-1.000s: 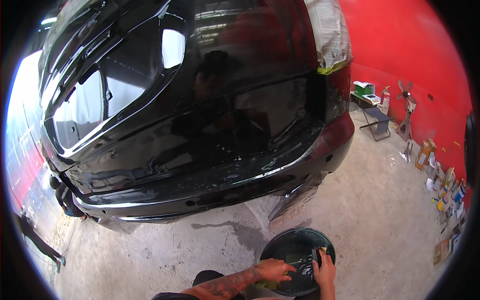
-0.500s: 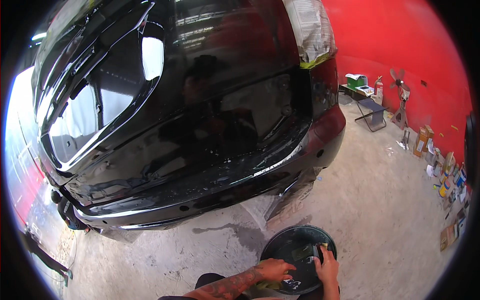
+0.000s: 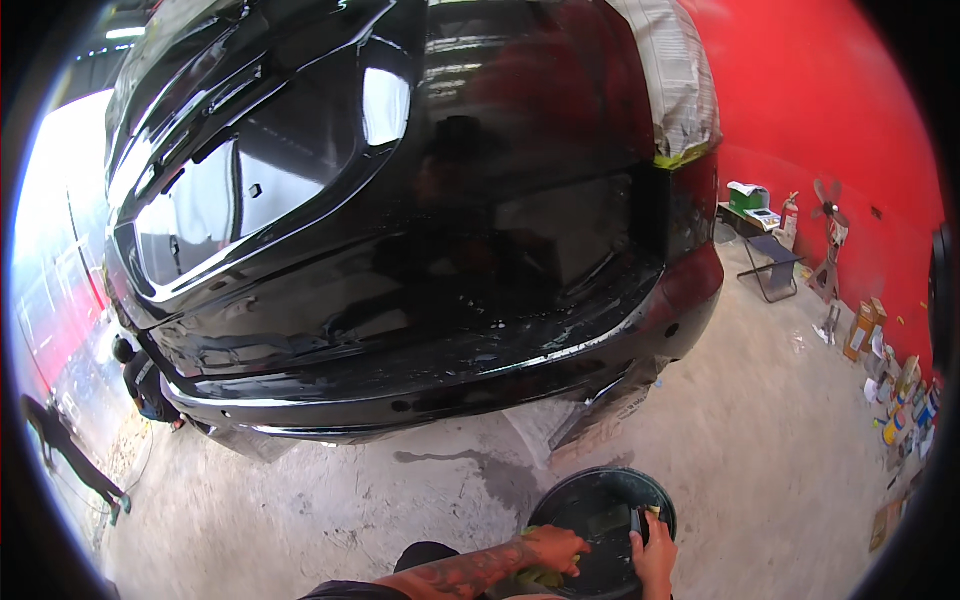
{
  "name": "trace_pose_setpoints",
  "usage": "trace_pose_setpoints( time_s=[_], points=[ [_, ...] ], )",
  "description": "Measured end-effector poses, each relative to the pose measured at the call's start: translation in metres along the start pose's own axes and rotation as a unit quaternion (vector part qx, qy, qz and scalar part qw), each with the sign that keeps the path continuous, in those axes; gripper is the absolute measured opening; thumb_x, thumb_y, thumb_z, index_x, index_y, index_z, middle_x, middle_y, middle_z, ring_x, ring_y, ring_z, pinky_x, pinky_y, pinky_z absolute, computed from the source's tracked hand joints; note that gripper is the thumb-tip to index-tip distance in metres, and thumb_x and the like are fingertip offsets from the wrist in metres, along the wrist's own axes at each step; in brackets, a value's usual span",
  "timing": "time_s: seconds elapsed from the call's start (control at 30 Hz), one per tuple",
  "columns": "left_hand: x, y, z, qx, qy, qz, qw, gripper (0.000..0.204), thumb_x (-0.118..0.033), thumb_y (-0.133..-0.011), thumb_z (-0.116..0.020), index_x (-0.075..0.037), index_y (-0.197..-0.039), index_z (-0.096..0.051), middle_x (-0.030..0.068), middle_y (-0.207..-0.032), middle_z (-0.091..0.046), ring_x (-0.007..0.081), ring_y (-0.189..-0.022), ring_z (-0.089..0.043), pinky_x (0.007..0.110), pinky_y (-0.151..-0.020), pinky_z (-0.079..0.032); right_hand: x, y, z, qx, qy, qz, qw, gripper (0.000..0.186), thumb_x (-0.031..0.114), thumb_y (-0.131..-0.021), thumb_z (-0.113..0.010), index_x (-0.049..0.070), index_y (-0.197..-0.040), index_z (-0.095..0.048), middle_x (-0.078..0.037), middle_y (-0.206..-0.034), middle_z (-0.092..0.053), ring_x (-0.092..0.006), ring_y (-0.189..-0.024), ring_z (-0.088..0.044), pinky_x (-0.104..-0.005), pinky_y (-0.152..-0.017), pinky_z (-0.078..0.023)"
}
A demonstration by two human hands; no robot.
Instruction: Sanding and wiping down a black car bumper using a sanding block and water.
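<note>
A round dark basin (image 3: 655,488) of water stands on the floor in front of me. Over its left side, my left hand (image 3: 558,549) is closed on a wet yellow-green cloth (image 3: 545,578), which shows below the fingers. At the basin's right side, my right hand (image 3: 655,553) grips a small dark block (image 3: 639,520) with a pale edge; a yellowish bit shows by its fingertips. Something flat and rectangular (image 3: 607,522) shows faintly in the basin. Beyond it is the glossy black rear of a car (image 3: 480,290), with wet specks along its bumper (image 3: 470,395).
Masking paper (image 3: 675,80) covers the car's upper right corner, and more sheets (image 3: 600,415) hang under the bumper. Two people (image 3: 150,385) are at the far left. Along the red wall (image 3: 830,90) stand a folding stool (image 3: 770,268), a fan (image 3: 828,215), and several cans and boxes (image 3: 895,425).
The view has shifted, so the car sits further right. My left hand has moved slightly right, with more cloth showing. My right hand stays at the basin's right side with the block.
</note>
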State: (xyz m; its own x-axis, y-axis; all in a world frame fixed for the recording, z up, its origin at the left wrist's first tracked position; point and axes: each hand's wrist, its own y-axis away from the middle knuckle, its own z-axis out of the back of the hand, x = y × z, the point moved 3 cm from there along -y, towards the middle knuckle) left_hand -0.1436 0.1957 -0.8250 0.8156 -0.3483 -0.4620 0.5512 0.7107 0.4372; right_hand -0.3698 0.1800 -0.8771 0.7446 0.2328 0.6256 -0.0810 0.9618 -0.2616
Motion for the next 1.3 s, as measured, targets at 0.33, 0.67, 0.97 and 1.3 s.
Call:
trace_pose_setpoints(
  time_s=[0.33, 0.67, 0.97, 1.3],
  points=[
    [0.017, -0.006, -0.014, 0.080, -0.032, 0.069, 0.994, 0.062, -0.045, -0.064, -0.088, -0.008, -0.112, -0.075, 0.0178, -0.104, -0.076, 0.0373, -0.102, -0.072, 0.049, -0.088, -0.057, -0.001, 0.001, 0.000, 0.009, 0.003, 0.014, 1.000, 0.056, 0.026, -0.087, -0.074, 0.016, -0.140, -0.056, -0.017, -0.116, -0.065, -0.0432, -0.099, -0.067, -0.0518, -0.081, -0.054],
    [0.032, -0.056, -0.029, 0.098, -0.141, 0.009, 0.985, 0.044, -0.032, -0.065, -0.085, -0.007, -0.101, -0.079, 0.0155, -0.101, -0.077, 0.0343, -0.099, -0.075, 0.047, -0.082, -0.059, -0.006, -0.001, -0.010, 0.002, -0.002, 0.044, 0.999, 0.055, 0.025, -0.089, -0.072, 0.011, -0.141, -0.056, -0.019, -0.120, -0.065, -0.0436, -0.104, -0.066, -0.0506, -0.086, -0.054],
    [0.077, -0.140, -0.081, -0.067, -0.116, 0.095, 0.986, 0.026, -0.027, -0.084, -0.072, -0.012, -0.104, -0.080, 0.0146, -0.113, -0.076, 0.0289, -0.103, -0.074, 0.046, -0.086, -0.058, 0.003, -0.002, -0.005, 0.035, -0.001, 0.007, 0.999, 0.054, 0.021, -0.092, -0.070, 0.008, -0.143, -0.055, -0.018, -0.128, -0.065, -0.0405, -0.116, -0.063, -0.0471, -0.097, -0.051],
    [0.055, -0.138, -0.173, -0.007, -0.214, 0.155, 0.964, 0.027, -0.023, -0.089, -0.063, -0.015, -0.108, -0.080, 0.0113, -0.119, -0.074, 0.0299, -0.111, -0.070, 0.052, -0.093, -0.054, -0.004, -0.002, 0.005, 0.047, 0.014, 0.001, 0.999, 0.053, 0.020, -0.095, -0.066, 0.005, -0.144, -0.053, -0.020, -0.129, -0.064, -0.0412, -0.119, -0.061, -0.0467, -0.100, -0.049]
  ],
)
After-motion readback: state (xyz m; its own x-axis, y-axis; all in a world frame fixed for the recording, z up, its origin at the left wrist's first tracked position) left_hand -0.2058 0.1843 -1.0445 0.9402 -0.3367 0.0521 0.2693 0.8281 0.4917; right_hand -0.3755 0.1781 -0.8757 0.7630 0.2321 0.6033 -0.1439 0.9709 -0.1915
